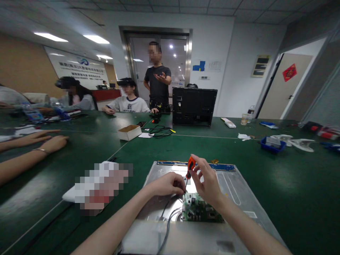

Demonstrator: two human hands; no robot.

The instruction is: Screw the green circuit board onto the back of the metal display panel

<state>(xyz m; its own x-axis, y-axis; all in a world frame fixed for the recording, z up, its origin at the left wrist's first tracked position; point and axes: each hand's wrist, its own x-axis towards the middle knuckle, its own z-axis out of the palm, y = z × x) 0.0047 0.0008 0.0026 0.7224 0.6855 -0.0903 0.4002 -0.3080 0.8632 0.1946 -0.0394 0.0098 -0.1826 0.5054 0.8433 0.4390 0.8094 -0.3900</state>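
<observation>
My right hand point(205, 177) grips the orange and black handle of a screwdriver point(190, 166), which stands almost upright with its shaft pointing down. Its tip meets the near area of a green circuit board point(199, 209), at the upper left corner, close to my left fingertips. My left hand point(171, 184) is closed, fingers pinched at that corner; what they hold, if anything, is hidden. The board lies on a silvery metal panel point(239, 187) flat on the table. Dark cables point(168, 226) run from the board's left side toward me. Along the panel's far edge lies a narrow blue circuit strip point(225, 167).
On the green table point(143, 152) stand a small cardboard box point(129, 132), a black cable coil point(162, 131), a black monitor housing point(194, 106) and a blue tray point(272, 144). A white packet point(87, 184) lies at left. Another person's hands point(53, 141) rest beyond it. Several people are around the table.
</observation>
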